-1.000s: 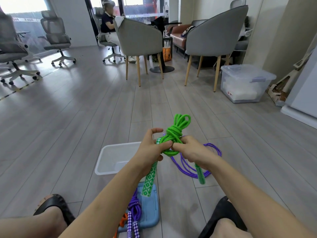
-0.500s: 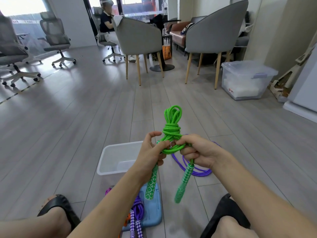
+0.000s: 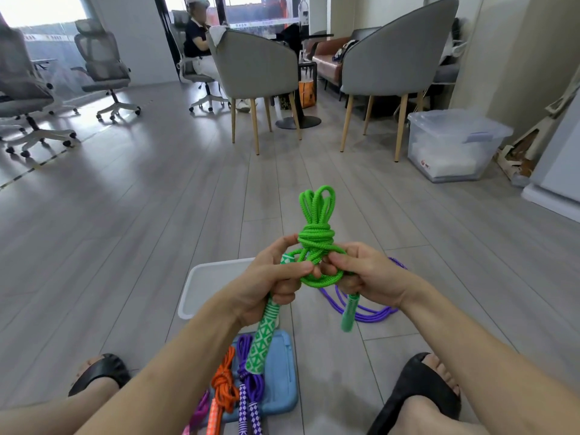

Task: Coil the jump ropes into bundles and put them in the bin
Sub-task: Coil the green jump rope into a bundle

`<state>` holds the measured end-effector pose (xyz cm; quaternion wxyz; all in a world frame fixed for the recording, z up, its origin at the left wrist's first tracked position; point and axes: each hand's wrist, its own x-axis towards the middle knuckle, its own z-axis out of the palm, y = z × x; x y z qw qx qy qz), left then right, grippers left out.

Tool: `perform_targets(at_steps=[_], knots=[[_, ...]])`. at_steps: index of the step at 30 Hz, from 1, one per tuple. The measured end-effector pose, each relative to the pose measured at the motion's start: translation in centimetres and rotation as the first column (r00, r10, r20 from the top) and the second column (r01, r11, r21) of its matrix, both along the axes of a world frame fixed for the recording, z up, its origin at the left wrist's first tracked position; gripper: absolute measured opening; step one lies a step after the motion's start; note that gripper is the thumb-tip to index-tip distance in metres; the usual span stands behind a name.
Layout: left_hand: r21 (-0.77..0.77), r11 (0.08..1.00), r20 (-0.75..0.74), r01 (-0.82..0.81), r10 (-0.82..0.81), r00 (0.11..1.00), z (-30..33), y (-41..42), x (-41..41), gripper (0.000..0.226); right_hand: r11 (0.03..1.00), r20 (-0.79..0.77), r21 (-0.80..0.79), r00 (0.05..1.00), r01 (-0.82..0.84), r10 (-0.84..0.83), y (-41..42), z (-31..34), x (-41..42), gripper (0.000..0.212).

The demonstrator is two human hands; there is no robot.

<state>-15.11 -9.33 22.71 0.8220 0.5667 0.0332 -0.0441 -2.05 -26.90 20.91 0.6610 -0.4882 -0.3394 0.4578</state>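
A green jump rope (image 3: 315, 233), wound into a bundle with loops standing upward, is held in front of me above the floor. My left hand (image 3: 273, 284) grips the bundle and one patterned green handle, which points down. My right hand (image 3: 367, 277) pinches a loose green loop beside the wraps, and the second handle hangs below it. A white bin (image 3: 204, 284) sits on the floor behind my left hand. A loose purple jump rope (image 3: 370, 313) lies on the floor under my right hand. Coiled orange (image 3: 224, 384) and purple (image 3: 246, 372) ropes rest on a blue lid (image 3: 282, 381).
My feet in black sandals (image 3: 417, 390) frame the work area on the grey wooden floor. Two grey armchairs (image 3: 260, 67) and a clear lidded storage box (image 3: 452, 142) stand farther back. Office chairs are at the far left, and a seated person is behind the armchairs.
Both hands have stayed on the green rope. The right hand has shifted its grip on the loose loop at the wraps, and the second handle has swung to hang straighter down.
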Motion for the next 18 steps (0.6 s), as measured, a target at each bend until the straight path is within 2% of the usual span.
perform_targets(at_steps=[4,8,10,14,18], knots=[[0.002,0.991,-0.002,0.133,-0.133,0.991,-0.2,1.2,-0.8,0.054,0.998,0.077,-0.056,0.996,-0.029,0.033,0.4,-0.2,0.0,0.028],[0.123,0.967,-0.006,0.224,-0.225,0.974,0.0,1.4,-0.7,0.048,0.993,0.08,-0.09,0.993,-0.078,0.085,0.4,-0.2,-0.3,0.038],[0.192,0.956,0.008,0.221,-0.227,0.974,0.5,1.2,-0.4,0.038,0.992,0.084,-0.081,0.991,-0.096,0.103,0.8,-0.2,-0.8,0.037],[0.214,0.956,-0.013,0.203,-0.205,0.979,1.4,1.2,0.2,0.026,0.99,0.144,-0.128,0.987,-0.055,0.073,1.4,0.3,-1.2,0.062],[0.312,0.929,-0.031,0.2,-0.201,0.979,1.2,1.7,0.4,0.022,0.981,0.219,-0.192,0.976,0.039,0.004,1.3,0.3,-1.2,0.054]])
